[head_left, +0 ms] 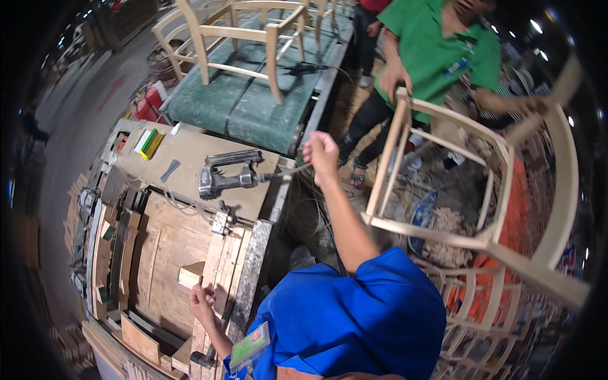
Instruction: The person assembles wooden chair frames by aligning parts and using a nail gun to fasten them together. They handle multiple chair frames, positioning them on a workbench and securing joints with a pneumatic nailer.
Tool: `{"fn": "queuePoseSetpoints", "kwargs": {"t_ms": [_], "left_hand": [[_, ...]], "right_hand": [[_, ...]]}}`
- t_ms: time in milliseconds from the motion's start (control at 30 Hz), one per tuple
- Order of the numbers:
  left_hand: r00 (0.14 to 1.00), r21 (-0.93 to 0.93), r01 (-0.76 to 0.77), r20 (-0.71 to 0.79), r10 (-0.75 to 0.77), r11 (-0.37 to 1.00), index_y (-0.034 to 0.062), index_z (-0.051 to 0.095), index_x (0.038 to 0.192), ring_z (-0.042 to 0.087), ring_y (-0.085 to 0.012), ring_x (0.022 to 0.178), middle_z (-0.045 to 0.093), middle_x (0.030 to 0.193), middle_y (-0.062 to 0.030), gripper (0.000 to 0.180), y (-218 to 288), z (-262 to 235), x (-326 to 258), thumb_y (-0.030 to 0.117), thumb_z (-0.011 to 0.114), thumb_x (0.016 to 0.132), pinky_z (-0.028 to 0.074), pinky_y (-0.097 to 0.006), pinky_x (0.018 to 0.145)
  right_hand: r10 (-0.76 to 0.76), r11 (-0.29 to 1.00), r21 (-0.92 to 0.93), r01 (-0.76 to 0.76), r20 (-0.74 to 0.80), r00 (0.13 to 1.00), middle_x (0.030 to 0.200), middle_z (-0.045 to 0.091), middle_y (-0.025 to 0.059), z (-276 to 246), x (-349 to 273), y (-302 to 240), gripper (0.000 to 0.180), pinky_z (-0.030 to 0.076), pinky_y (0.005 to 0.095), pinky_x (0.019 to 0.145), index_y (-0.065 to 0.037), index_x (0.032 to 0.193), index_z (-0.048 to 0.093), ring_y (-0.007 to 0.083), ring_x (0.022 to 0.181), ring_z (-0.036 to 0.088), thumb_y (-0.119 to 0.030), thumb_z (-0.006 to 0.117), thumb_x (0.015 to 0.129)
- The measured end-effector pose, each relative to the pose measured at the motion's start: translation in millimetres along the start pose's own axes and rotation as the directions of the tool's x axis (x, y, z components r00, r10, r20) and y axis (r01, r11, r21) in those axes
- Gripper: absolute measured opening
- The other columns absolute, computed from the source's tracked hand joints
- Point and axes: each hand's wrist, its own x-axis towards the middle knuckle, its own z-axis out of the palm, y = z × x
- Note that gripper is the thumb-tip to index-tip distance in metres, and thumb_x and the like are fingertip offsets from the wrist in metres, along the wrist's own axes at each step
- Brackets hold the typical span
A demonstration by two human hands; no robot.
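A wooden workbench (190, 149) carries a nail gun (229, 174) (dark metal) and a small block (190, 275).

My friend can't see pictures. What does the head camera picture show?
A person in a blue shirt stretches their right hand toward the hose of a nail gun lying on a wooden workbench, while their left hand rests near a small wood block. To the right, another person in green holds an unfinished wooden chair frame.

floor: grey concrete (76, 120) | furniture: green-topped bench (253, 95), wooden workbench (190, 158) | light: ceiling lamps (537, 26)
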Motion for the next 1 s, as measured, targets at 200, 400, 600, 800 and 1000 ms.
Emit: {"fn": "queuePoseSetpoints", "kwargs": {"t_ms": [200,400,600,800,1000], "left_hand": [[0.993,0.021,-0.049,0.110,0.046,0.999,0.0018,0.064,0.119,0.064,-0.0112,0.069,0.071,0.087,-0.0072,0.025,9.8,-18.9,4.6,0.022,0.065,0.103,0.047,-0.020,0.053],[0.968,-0.048,0.012,0.253,0.001,0.999,0.0015,0.065,0.111,0.061,-0.0105,0.064,0.069,0.082,-0.0091,0.022,-7.6,11.8,-10.6,0.021,0.066,0.102,0.048,-0.021,0.053],[0.903,-0.027,0.060,0.427,-0.043,0.998,0.0014,0.066,0.112,0.056,-0.0079,0.058,0.071,0.081,-0.0099,0.023,-19.7,48.2,-26.3,0.022,0.067,0.102,0.049,-0.024,0.053],[0.891,0.006,0.030,0.453,-0.029,1.000,0.0018,0.066,0.111,0.059,-0.0087,0.060,0.071,0.082,-0.0096,0.023,-8.5,70.4,-19.8,0.022,0.069,0.101,0.051,-0.024,0.054],[0.862,0.116,-0.035,0.505,-0.029,0.993,0.0001,0.066,0.110,0.059,-0.0081,0.060,0.070,0.082,-0.0089,0.026,6.4,107.5,-10.5,0.025,0.069,0.101,0.049,-0.022,0.053]], "right_hand": [[0.167,0.950,-0.289,-0.119,0.148,0.975,0.081,0.063,0.0001,-72.5,-166.6,3.1,0.018,0.047,0.0235,0.055,-0.003,0.110,0.066,0.0067,0.066,0.058,-0.018,0.063,0.102],[0.177,0.876,-0.474,-0.092,0.139,0.974,0.081,0.068,0.0019,-120.4,-229.5,15.1,0.018,0.051,0.0268,0.062,-0.001,0.108,0.067,0.0082,0.068,0.062,-0.016,0.065,0.100],[0.203,0.857,-0.504,-0.111,0.131,0.970,0.082,0.069,0.0024,-122.1,-244.5,8.0,0.022,0.052,0.0274,0.063,-0.001,0.108,0.068,0.0085,0.069,0.062,-0.021,0.066,0.100],[0.479,0.832,-0.273,-0.482,-0.083,0.874,0.083,0.064,0.0016,-165.5,-278.2,-20.0,0.030,0.048,0.0229,0.055,-0.003,0.109,0.068,0.0078,0.065,0.058,-0.033,0.068,0.101],[0.257,0.963,0.102,-0.250,-0.631,0.732,0.131,0.056,0.0144,-256.9,-295.8,-52.8,0.078,0.049,0.0464,0.095,-0.014,0.148,0.041,0.0295,0.119,0.056,-0.061,0.069,0.093]]}}
